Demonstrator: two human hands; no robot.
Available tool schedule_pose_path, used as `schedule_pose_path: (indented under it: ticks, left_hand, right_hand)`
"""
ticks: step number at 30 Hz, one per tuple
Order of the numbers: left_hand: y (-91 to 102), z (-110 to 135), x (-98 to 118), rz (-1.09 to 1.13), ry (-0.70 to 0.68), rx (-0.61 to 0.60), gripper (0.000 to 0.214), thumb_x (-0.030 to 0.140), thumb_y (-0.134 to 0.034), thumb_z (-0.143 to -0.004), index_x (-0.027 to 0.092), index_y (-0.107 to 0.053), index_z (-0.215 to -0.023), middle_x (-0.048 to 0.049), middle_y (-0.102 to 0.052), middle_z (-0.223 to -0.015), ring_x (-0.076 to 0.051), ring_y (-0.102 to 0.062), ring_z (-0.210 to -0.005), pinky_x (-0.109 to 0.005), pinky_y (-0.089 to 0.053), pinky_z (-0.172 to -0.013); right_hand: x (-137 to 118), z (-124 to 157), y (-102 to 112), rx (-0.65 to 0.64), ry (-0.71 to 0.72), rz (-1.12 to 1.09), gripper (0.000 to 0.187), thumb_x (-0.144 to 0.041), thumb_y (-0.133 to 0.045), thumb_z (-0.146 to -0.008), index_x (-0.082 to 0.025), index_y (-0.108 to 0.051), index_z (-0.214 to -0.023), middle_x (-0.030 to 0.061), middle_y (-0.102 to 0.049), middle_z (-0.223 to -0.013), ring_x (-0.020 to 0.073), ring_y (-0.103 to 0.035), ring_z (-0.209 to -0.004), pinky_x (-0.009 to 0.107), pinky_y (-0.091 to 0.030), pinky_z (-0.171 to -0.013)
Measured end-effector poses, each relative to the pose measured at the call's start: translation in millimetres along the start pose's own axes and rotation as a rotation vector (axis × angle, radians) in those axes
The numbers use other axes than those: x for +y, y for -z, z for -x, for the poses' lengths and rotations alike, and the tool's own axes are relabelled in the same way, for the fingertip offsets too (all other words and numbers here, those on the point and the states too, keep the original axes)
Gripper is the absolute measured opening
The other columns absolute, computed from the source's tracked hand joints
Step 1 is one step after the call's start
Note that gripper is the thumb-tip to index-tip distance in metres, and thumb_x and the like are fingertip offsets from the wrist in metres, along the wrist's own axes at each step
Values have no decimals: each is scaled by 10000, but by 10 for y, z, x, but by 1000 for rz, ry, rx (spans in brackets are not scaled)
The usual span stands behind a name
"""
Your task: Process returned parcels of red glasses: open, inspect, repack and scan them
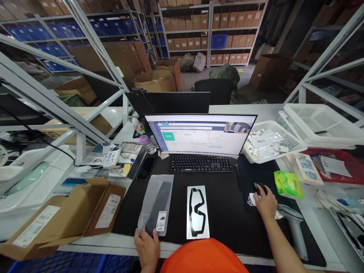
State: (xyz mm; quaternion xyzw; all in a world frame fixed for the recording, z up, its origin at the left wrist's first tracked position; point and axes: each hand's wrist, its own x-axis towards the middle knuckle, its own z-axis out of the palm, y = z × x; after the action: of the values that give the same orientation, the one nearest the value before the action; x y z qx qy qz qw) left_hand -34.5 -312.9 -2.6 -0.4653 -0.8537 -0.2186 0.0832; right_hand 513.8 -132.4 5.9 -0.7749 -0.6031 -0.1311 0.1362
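Observation:
My left hand (147, 247) rests at the desk's near edge, fingers pressing on the near end of a frosted plastic bag (157, 204) with a dark item and a white label inside. My right hand (265, 203) lies curled over a black mouse (259, 187) on a black mouse pad (250, 178). Between the hands lies a white card with black glasses drawn on it (197, 212). A black keyboard (201, 163) and a lit monitor (200, 134) stand beyond. A black desk mat (227, 212) covers the desk.
A black phone (146, 167) lies left of the keyboard. An open cardboard box (59, 220) sits at the left. White baskets (287, 142) of packets, a green packet (288, 184), a red tray (345, 167) and a grey scanner (294, 220) are at the right. Warehouse shelving stands behind.

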Motion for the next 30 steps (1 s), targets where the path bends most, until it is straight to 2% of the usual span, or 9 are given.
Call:
schedule_pose_path:
  ticks: [20, 30]
  left_hand:
    - [45, -1, 29, -17, 19, -15, 630, 459, -354, -975, -51, -487, -1319, -351, -410, -1378, -428, -362, -1409, -593, -416, -1093]
    - [26, -18, 50, 42, 51, -21, 678, 491, -379, -951, -43, -467, -1359, -345, -400, -1400, -422, -332, -1434, -610, -382, -1116]
  right_hand:
    - [3, 3, 12, 2, 3, -25, 363, -336, -548, -925, -233, -691, -1242, 123, -551, -1375, 262, -574, -960, 370, -423, -776]
    - [-30, -3, 25, -1, -104, -42, 403, -318, -533, -925, -237, -660, -1299, 135, -525, -1392, 278, -573, -1020, 393, -434, -829]
